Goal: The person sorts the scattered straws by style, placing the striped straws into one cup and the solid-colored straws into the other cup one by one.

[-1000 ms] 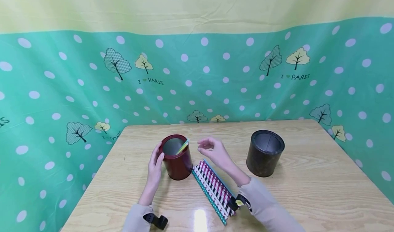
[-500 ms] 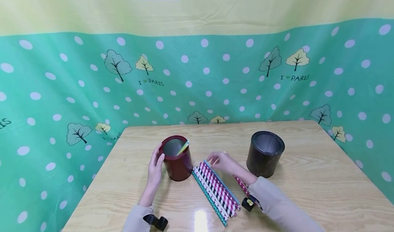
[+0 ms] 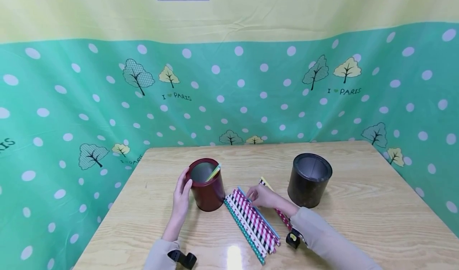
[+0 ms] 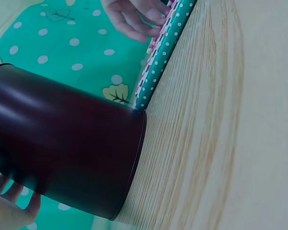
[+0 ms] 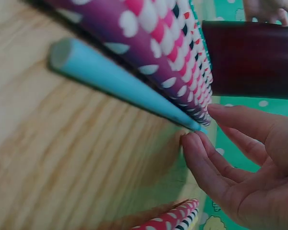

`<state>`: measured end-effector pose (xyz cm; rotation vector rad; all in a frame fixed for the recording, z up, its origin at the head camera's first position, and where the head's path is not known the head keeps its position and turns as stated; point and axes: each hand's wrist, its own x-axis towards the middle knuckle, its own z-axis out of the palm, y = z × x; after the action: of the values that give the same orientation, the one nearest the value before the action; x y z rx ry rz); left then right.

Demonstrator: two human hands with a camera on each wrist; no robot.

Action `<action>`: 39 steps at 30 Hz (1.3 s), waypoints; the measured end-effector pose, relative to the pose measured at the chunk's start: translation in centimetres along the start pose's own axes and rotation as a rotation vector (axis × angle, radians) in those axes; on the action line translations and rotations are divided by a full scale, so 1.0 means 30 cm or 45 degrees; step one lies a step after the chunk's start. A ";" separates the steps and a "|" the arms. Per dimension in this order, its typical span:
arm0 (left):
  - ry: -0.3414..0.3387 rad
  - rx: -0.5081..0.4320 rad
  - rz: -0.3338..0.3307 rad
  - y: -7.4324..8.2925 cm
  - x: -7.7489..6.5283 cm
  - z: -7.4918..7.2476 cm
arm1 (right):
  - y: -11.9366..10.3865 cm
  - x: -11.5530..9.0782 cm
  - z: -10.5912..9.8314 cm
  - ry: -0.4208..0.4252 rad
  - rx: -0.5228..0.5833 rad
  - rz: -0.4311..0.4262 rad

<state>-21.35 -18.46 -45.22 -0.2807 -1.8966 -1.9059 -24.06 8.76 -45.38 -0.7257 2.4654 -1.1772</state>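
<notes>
My left hand (image 3: 181,196) holds the side of a dark red can (image 3: 208,194), its fingers and thumb spread around the wall near the rim; the left wrist view shows fingertips against the can (image 4: 67,139). Green and yellow straws (image 3: 214,173) lean inside that can. My right hand (image 3: 264,196) is low over the far end of a light blue straw (image 5: 120,84). Its thumb and forefinger are apart on either side of that straw. Left of the blue straw, patterned paper straws (image 3: 251,222) lie side by side: purple dotted, pink striped, black striped, white and green dotted.
More straws, pink dotted (image 3: 283,219) and yellow (image 3: 266,182), lie partly hidden under my right forearm. A black open can (image 3: 309,184) stands to the right. A polka-dot curtain (image 3: 244,90) hangs behind the wooden table (image 3: 150,222).
My right hand has moved away from the red can, down and right to the blue straw, uncovering the straws on the right. My left hand stays on the can.
</notes>
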 end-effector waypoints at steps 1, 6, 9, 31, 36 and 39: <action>-0.010 -0.013 0.033 -0.003 -0.001 0.000 | 0.006 0.000 0.002 0.001 -0.005 -0.007; -0.023 -0.041 0.103 -0.008 -0.003 0.003 | 0.020 0.004 0.004 0.004 0.016 -0.014; 0.006 -0.006 0.023 -0.001 -0.002 0.005 | 0.023 0.005 0.004 0.001 0.026 -0.005; 0.014 0.004 -0.087 0.008 -0.002 0.003 | 0.038 -0.006 0.017 0.020 -0.080 -0.054; 0.019 0.001 -0.096 0.011 -0.004 0.004 | 0.036 -0.008 0.023 0.042 -0.082 -0.019; 0.019 -0.007 -0.098 0.011 -0.003 0.005 | 0.035 -0.008 0.026 0.065 -0.073 0.006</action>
<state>-21.14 -18.27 -44.96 -0.1972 -1.9180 -1.9575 -23.83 8.97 -46.68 -0.7138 2.5505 -1.1412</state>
